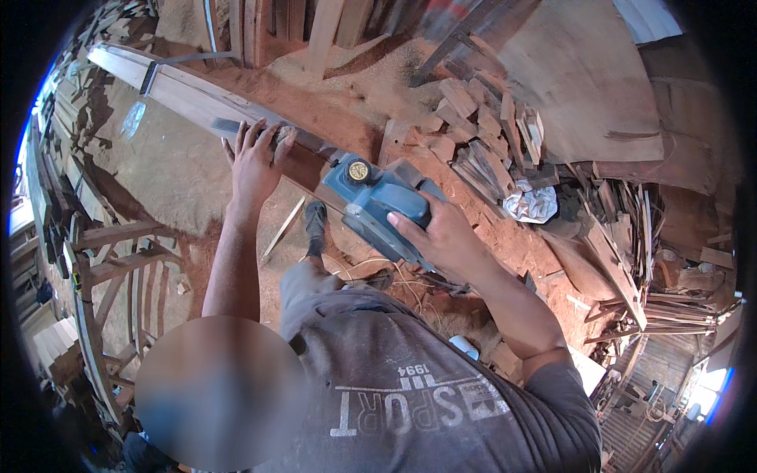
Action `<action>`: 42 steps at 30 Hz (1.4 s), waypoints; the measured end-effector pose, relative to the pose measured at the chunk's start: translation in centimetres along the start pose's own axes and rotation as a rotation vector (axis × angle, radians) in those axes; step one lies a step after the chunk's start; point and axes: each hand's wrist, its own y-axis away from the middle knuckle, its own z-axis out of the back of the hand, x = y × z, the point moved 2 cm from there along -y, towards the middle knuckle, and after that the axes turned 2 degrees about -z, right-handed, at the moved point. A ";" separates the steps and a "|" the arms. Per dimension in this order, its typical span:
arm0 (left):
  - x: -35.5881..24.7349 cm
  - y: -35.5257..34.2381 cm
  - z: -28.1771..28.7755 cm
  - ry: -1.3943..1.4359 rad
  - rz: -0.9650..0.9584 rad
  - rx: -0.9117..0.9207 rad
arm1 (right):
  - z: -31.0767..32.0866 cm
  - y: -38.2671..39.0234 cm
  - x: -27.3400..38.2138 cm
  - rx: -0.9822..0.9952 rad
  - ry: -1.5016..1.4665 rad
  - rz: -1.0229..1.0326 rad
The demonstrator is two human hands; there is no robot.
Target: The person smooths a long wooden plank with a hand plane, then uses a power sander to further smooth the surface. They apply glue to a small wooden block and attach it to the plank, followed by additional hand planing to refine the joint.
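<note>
A long wooden plank (189, 93) runs diagonally from the upper left beneath both hands, with a dark band across it toward its far end. My left hand (256, 154) rests on the plank with its fingers spread, beside a small light lump that I cannot make out. A flat grey strip lies by those fingertips. My right hand (430, 232) grips the rear handle of a blue electric planer (371, 205), which sits on the near end of the plank. The planer's underside is hidden.
A wooden frame (118, 266) stands at left. Piles of offcuts (481, 126) lie right of the plank, near a crumpled pale bag (530, 203) and a large sheet (587, 94). Cords (402, 284) cross the sawdust-covered floor by my feet. Loose boards (611, 280) lean at right.
</note>
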 end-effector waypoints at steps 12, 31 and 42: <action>-0.9 0.1 -0.2 -0.029 0.012 0.010 | 4.7 10.4 -7.9 -0.044 0.015 -0.201; 0.0 0.2 -0.9 -0.005 0.008 0.001 | 1.1 0.2 -0.2 -0.003 0.022 -0.057; -0.3 0.3 -0.1 0.005 0.010 -0.016 | 4.3 10.4 -8.0 -0.012 0.087 -0.204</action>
